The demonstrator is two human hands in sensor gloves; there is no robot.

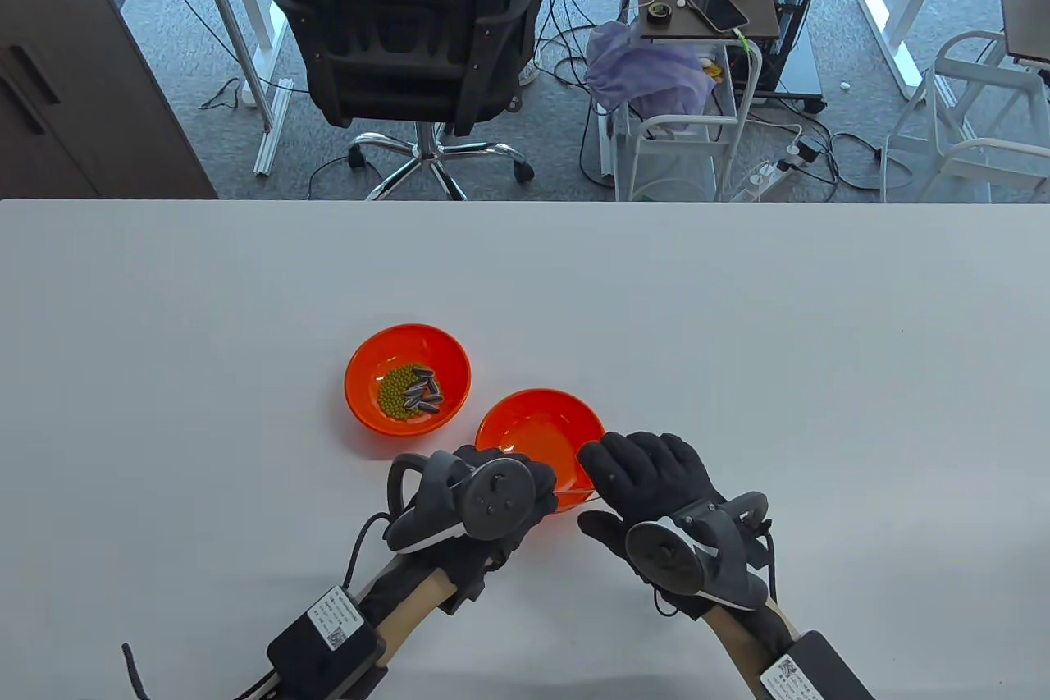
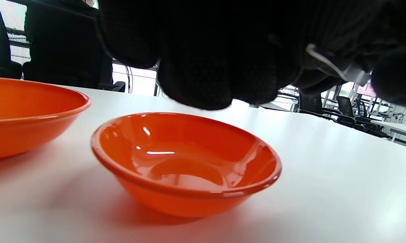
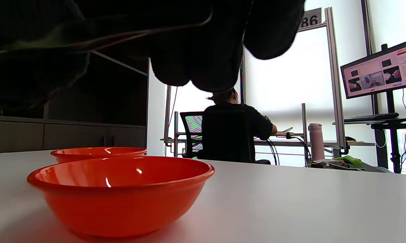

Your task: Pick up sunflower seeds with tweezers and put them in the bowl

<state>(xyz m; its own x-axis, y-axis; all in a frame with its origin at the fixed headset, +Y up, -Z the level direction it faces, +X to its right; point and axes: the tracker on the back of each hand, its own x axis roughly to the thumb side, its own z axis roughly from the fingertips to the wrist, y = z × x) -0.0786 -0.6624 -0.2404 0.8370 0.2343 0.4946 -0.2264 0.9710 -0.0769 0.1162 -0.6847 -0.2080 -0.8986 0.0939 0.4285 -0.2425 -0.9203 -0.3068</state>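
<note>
Hands: left hand (image 1: 484,499) knuckles-up at the empty bowl's (image 1: 537,429) 7 o'clock rim, fingers curled on thin tweezers (image 1: 574,493) whose tip runs toward 3 o'clock. Right hand (image 1: 652,478) palm-down at 4 o'clock, fingers spread, grasping nothing visible. Sunflower seeds (image 1: 425,392) lie on green peas (image 1: 395,392) in the second bowl (image 1: 408,378) at 10 o'clock.

On the white table (image 1: 738,306), one orange bowl (image 1: 408,378) holds green beans (image 1: 395,391) and sunflower seeds (image 1: 425,394). Both gloved hands (image 1: 484,499) (image 1: 652,478) hover at the nearer bowl (image 1: 537,425).
</note>
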